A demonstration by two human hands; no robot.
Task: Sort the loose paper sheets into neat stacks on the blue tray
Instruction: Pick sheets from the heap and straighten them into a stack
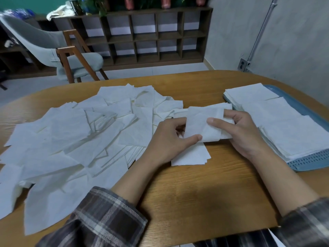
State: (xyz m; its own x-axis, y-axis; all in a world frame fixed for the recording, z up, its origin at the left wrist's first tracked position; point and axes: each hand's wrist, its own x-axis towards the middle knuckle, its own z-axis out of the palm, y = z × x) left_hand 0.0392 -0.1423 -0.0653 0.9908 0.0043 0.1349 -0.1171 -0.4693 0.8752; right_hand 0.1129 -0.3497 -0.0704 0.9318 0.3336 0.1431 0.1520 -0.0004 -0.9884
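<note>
Fingers (216, 120) of the right hand (243, 132) are curling round a white paper sheet (204, 118), the thumb lying on top and other fingertips showing past its far edge. The left hand (167, 138) is pinching the same sheet at its left side, thumb meeting the near edge. The sheet is hanging bent and slightly crumpled between both hands, just above the tabletop (204, 193).

Under it a small stack (190, 155) is lying flat with roughly squared edges, partly hidden by the left hand. To the left, loose sheets (80, 136) are sprawling in an overlapping heap, corners pointing every way, running out to the tabletop's left and near edges.

To the right, the blue tray (309, 162) is sitting by the tabletop's right edge, carrying neat stacks (284, 125) that are covering most of it — only its slotted near rim and far corner are showing.

Bare wood is lying open between the forearms and beyond the hands toward the rounded far edge. Plaid sleeves (106, 220) are covering the lower arms.
</note>
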